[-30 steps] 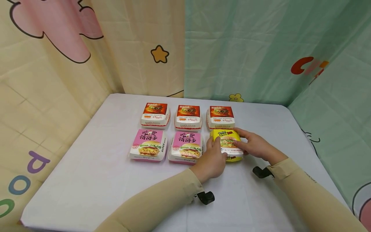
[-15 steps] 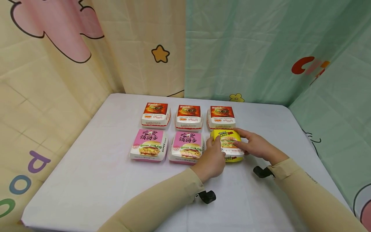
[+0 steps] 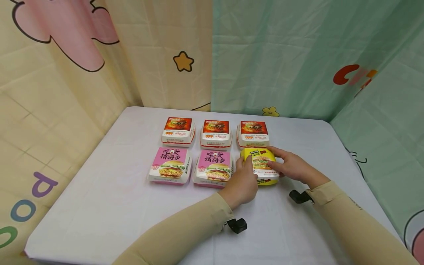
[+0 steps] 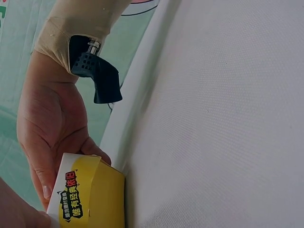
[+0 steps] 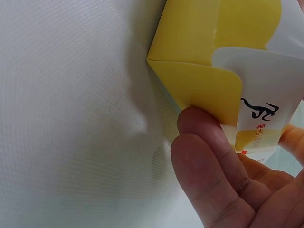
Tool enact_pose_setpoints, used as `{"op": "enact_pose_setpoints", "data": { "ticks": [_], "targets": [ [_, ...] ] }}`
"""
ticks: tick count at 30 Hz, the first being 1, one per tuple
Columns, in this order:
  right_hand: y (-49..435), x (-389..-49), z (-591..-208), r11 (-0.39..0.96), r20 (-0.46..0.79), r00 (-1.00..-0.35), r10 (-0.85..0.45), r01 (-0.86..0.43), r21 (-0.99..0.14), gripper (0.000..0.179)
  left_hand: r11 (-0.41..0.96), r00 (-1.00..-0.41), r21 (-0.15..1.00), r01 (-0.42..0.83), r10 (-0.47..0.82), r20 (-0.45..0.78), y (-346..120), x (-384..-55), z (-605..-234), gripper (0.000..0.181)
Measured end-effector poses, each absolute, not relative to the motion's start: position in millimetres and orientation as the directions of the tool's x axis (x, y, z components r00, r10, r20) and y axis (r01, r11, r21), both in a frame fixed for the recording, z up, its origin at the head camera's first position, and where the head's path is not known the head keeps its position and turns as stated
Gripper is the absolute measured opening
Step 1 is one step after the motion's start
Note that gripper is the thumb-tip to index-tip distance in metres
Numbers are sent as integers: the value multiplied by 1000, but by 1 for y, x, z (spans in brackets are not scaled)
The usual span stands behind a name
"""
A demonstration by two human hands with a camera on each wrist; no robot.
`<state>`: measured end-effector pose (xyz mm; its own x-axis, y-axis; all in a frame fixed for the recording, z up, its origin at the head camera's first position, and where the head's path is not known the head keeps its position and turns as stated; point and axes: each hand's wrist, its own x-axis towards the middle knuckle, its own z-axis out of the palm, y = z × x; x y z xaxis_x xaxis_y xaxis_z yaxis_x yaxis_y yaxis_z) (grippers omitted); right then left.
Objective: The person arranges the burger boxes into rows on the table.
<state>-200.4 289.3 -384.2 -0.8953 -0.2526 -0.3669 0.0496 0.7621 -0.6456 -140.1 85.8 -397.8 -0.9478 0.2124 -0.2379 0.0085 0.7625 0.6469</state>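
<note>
A yellow and white burger box (image 3: 263, 173) with a burger picture on its lid sits at the right end of the front row. My left hand (image 3: 241, 184) holds its left side, fingers along the edge and thumb at the near side. On the opposite side, my right hand (image 3: 294, 167) grips it, thumb over the lid and one finger at the far corner. The right wrist view shows the right hand's fingertips (image 5: 202, 156) against the yellow side wall. In the left wrist view, the right hand (image 4: 52, 114) appears beyond the box (image 4: 102, 199).
Two pink burger boxes, one at left (image 3: 170, 165) and one in the middle (image 3: 213, 167), complete the front row. Behind stand three red-and-white burger boxes, left (image 3: 178, 131), middle (image 3: 215, 134) and right (image 3: 253, 133). A white cloth covers the table (image 3: 116, 206); printed curtains (image 3: 265, 55) surround it.
</note>
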Motion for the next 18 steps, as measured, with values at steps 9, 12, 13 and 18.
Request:
{"op": "enact_pose_setpoints", "data": {
  "ticks": [9, 12, 13, 18],
  "targets": [
    [289, -200, -385, 752, -367, -893, -259, 52, -657, 82, 754, -946, 657, 6, 217, -239, 85, -139, -398, 71],
    [289, -200, -384, 750, -369, -893, -259, 56, -660, 82, 752, -945, 659, 6, 219, -241, 85, -139, -397, 71],
    [288, -200, -384, 749, -370, -893, -258, 58, -660, 82, 752, -945, 659, 8, 220, -241, 85, -139, -397, 71],
    [288, -200, -384, 752, -373, -893, -251, 63, -656, 82, 750, -945, 661, 14, 226, -237, 84, -139, -397, 71]
  ]
}}
